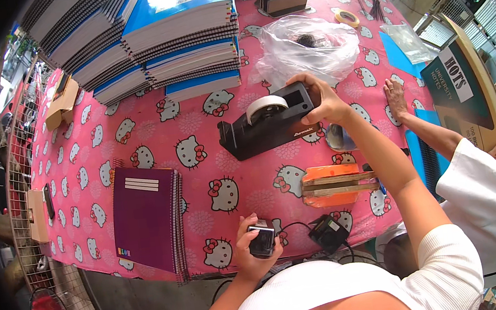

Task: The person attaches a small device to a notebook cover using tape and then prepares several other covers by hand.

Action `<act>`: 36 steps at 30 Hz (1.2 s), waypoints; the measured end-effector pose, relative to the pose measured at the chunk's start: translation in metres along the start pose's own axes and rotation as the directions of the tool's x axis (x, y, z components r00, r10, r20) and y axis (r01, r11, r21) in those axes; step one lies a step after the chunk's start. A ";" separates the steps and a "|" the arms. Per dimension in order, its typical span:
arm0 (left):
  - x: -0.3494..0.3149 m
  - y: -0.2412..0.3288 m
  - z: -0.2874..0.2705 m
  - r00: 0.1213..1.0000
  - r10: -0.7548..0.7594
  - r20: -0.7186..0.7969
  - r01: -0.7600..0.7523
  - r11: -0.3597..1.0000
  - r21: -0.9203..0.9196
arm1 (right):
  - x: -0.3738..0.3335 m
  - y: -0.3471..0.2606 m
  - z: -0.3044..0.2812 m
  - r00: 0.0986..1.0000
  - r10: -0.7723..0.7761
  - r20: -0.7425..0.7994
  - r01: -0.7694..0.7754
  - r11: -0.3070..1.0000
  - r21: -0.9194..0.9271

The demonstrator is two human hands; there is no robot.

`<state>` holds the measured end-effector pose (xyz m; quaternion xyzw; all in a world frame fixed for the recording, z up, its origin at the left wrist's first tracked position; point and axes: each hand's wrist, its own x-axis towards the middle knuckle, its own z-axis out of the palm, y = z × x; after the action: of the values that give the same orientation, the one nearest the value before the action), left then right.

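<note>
My right hand (326, 102) grips the right end of a black desktop tape dispenser (258, 135), which carries a roll of whitish tape (267, 105). Whether the dispenser is lifted off the table I cannot tell. Near the table's front edge my left hand (252, 249) is closed around a small black box-shaped device with a glossy face (262, 240). A purple spiral notebook (146, 215) lies to the left of that hand. Right of the device, an orange block with wooden strips (337, 184) rests on the pink patterned tablecloth (202, 178).
Tall stacks of blue spiral notebooks (186, 45) fill the back left. A clear plastic bag (284, 46) and a yellowish tape roll (347, 18) lie farther back. At right, another person's hand (396, 98) rests on the table beside a large carton (466, 87). A corded black device (328, 233) sits near the front edge.
</note>
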<state>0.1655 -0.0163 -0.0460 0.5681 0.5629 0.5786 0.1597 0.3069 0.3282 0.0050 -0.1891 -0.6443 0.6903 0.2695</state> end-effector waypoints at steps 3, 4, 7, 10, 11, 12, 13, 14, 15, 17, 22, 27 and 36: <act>-0.001 -0.002 0.000 1.000 0.001 0.014 -0.001 1.000 -0.008 | 0.002 -0.003 -0.019 0.988 0.094 0.121 -0.092 0.995 -0.027; -0.002 -0.002 0.000 1.000 0.006 0.010 -0.006 1.000 -0.015 | 0.001 -0.004 -0.024 0.988 0.097 0.118 -0.095 0.995 -0.026; -0.001 -0.002 0.000 1.000 0.011 -0.003 -0.011 1.000 -0.023 | -0.003 -0.006 -0.032 0.959 0.178 0.218 -0.126 0.964 -0.235; -0.001 -0.002 0.000 1.000 0.010 -0.010 -0.010 1.000 -0.019 | -0.011 -0.005 -0.037 0.944 0.250 0.214 -0.169 0.926 -0.338; -0.001 -0.002 0.000 1.000 0.012 -0.001 -0.012 1.000 -0.014 | -0.013 -0.005 -0.039 0.936 0.286 0.206 -0.169 0.876 -0.451; 0.000 -0.001 0.000 1.000 0.012 -0.002 -0.012 1.000 -0.016 | -0.015 -0.005 -0.041 0.927 0.320 0.193 -0.165 0.813 -0.558; 0.001 0.000 0.001 1.000 0.010 0.005 -0.010 1.000 -0.016 | -0.017 -0.006 -0.044 0.927 0.322 0.192 -0.166 0.812 -0.559; 0.001 0.001 0.000 1.000 0.005 0.012 -0.005 1.000 -0.011 | -0.016 -0.015 -0.038 0.914 0.374 0.158 -0.171 0.707 -0.686; 0.000 0.001 -0.001 1.000 0.003 0.011 -0.003 1.000 -0.011 | -0.014 -0.027 -0.030 0.900 0.420 0.114 -0.171 0.582 -0.795; -0.001 0.000 0.000 1.000 0.005 0.002 -0.005 1.000 -0.012 | -0.010 -0.047 -0.001 0.950 0.293 0.104 -0.008 0.358 -0.934; -0.005 -0.002 -0.003 1.000 -0.011 0.002 0.011 1.000 0.003 | 0.021 -0.026 0.085 0.957 0.107 0.269 0.273 -0.030 -0.961; -0.008 -0.004 0.004 0.997 -0.070 -0.042 0.066 0.994 -0.083 | 0.048 0.005 0.122 0.904 0.422 0.075 0.193 -0.244 -0.950; -0.005 -0.003 0.001 0.999 -0.023 -0.045 0.022 0.999 -0.030 | 0.004 0.005 0.107 0.797 0.327 0.508 0.598 -0.315 -0.737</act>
<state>0.1666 -0.0194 -0.0509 0.5461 0.5642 0.5977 0.1620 0.2379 0.2464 0.0108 -0.0262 -0.9831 -0.1452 -0.1083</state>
